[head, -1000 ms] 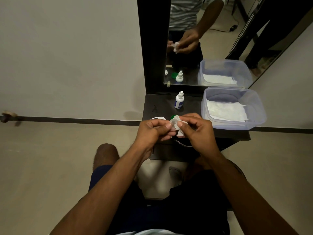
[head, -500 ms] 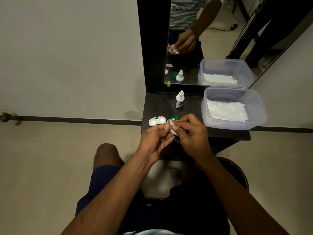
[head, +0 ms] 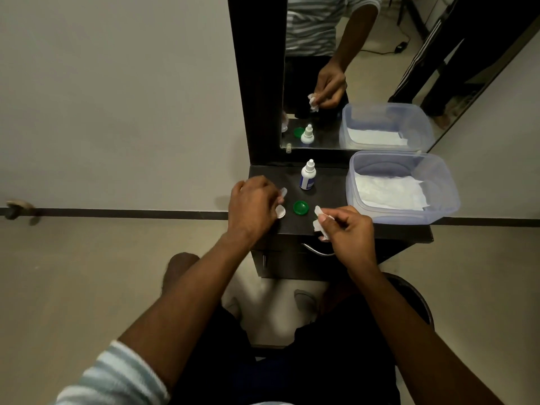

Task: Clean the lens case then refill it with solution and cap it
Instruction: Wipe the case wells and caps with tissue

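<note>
Lens case (head: 281, 212) under left hand (head: 252, 203), grip state unclear, right hand (head: 347, 229) pinching tissue (head: 319, 222).

The left hand (head: 253, 204) hides most of the lens case (head: 281, 211).

Plain pale wall (head: 117, 97); dark baseboard strip (head: 117, 212) along beige floor (head: 73, 287). Small dark dresser (head: 336, 232) with tall dark-framed mirror (head: 380, 68) against wall. Light dim, even.
</note>
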